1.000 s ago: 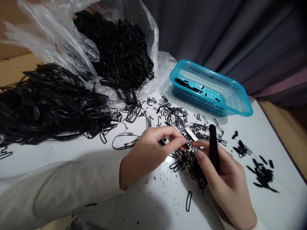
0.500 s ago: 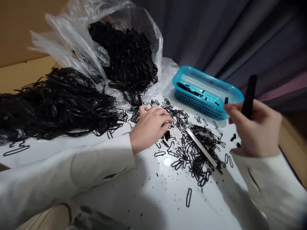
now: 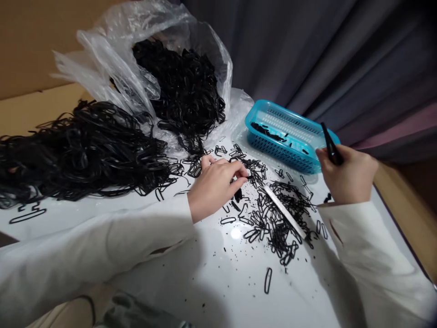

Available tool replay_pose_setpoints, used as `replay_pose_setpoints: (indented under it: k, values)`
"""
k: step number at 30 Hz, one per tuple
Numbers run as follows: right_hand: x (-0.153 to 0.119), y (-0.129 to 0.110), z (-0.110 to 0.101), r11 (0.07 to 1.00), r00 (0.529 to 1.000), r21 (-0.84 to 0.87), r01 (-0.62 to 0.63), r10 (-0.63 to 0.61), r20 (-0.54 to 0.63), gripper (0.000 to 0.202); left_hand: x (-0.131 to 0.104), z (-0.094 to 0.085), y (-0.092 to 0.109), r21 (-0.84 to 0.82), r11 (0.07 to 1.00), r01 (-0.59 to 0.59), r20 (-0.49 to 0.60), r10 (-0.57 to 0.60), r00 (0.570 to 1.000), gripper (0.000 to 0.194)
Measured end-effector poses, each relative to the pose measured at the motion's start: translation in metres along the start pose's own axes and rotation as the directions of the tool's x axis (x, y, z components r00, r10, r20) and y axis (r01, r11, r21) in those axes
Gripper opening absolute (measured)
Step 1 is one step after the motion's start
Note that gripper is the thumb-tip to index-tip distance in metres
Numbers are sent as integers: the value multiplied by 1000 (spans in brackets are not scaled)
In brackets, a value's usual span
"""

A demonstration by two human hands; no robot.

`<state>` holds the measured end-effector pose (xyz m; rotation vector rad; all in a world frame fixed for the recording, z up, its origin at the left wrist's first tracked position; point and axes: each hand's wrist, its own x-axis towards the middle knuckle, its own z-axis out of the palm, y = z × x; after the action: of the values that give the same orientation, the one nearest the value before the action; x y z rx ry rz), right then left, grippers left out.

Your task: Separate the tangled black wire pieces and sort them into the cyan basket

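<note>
My left hand (image 3: 220,184) is over the white table, thumb and index finger closed on a small black piece (image 3: 248,177). Under and beside its fingertips lie more short black pieces (image 3: 238,195). To the right, my right hand (image 3: 346,173) is wrapped round a slim black tool (image 3: 330,141), its tip pointing up, at the right end of the blue basket (image 3: 293,159). Some short black pieces (image 3: 268,131) lie inside that basket. Small black loops (image 3: 280,218) are heaped between my hands, with a white strip (image 3: 285,211) across them.
A clear plastic bag (image 3: 221,54) holding black bands (image 3: 187,86) stands at the back. Tangled black bands (image 3: 82,150) cover the left side. A single loop (image 3: 268,280) lies near the front. Behind the basket hangs a grey curtain (image 3: 290,50).
My right hand has moved left toward the basket, and the black tool has turned. The small dark piece seen earlier at its fingertips no longer shows. My left fingers now pinch a black piece.
</note>
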<state>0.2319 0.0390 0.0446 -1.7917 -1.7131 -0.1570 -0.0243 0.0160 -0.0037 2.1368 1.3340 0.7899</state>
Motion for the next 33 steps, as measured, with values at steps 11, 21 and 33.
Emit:
replay_pose_setpoints:
  k: [11,21,33]
  values:
    - [-92,-31,10,870,843,389,-303,54,536,41,-8,2,10,-637,699,325,272,-191,943,24]
    - [-90,-42,-12,93,586,586,-805,281,760,24,-10,-1,16,-705,560,436,435,-146,889,28]
    - [-116,-43,-10,514,876,724,-460,395,277,22,-11,2,19,-683,462,565,555,-174,814,20]
